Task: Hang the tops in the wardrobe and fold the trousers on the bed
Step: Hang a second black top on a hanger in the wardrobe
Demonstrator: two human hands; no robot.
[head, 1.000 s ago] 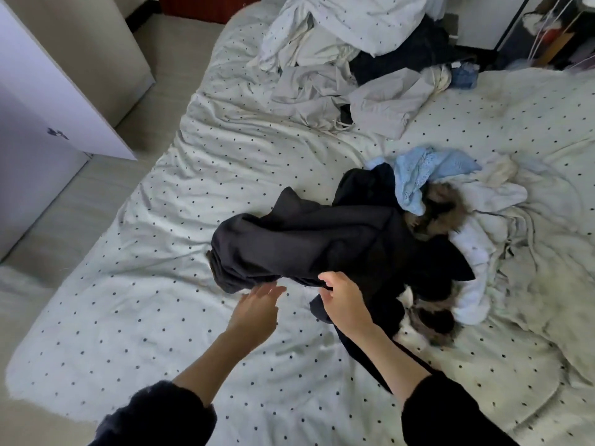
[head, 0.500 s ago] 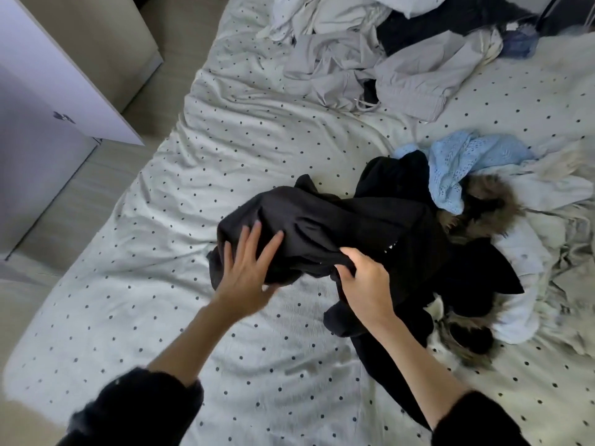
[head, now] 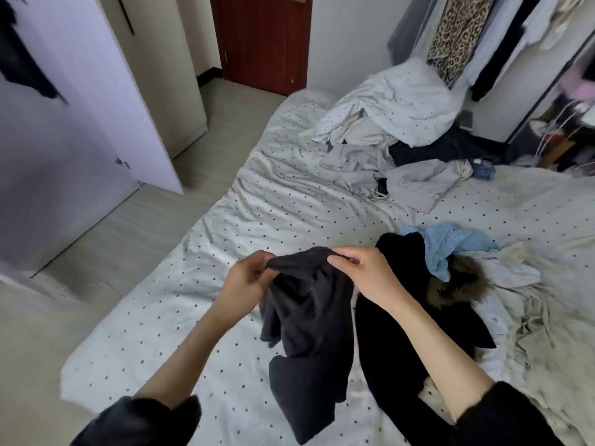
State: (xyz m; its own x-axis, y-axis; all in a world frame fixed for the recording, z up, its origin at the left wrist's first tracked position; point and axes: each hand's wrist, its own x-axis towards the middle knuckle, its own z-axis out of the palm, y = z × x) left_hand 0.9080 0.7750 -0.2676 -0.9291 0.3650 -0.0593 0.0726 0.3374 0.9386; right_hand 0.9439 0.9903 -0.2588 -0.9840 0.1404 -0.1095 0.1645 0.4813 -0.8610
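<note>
- Left hand (head: 248, 278) pinches the left end of the top edge of a dark grey garment (head: 306, 320), fingers curled round the cloth.
- Right hand (head: 363, 275) pinches the right end of the same edge, thumb and fingers closed on the fabric.
- Dark grey garment held up above the bed (head: 193, 317), hanging down between the two hands, crumpled; cannot tell whether it is a top or trousers.
- Lower end of the garment hangs near the bed's near edge; contact with the bed unclear.
- Black coat (head: 399, 333) with brown fur trim (head: 457, 284) lies on the bed just right of the held garment, partly under the right forearm.
- Light blue lace top (head: 450, 246) lies on the coat's far side, touching it.
- White clothes (head: 515, 278) bunched on the bed to the right of the coat.
- Pile of grey and white clothes (head: 386, 156) at the far end of the bed, well apart from the hands.
- White wardrobe door (head: 96, 107) stands open left of the bed, across the floor.
- Red-brown door (head: 260, 40) beyond the far end of the bed.
- Hanging clothes, one leopard print (head: 457, 33), above the bed's far right corner.
- Both forearms bare, dark sleeves pushed up.
</note>
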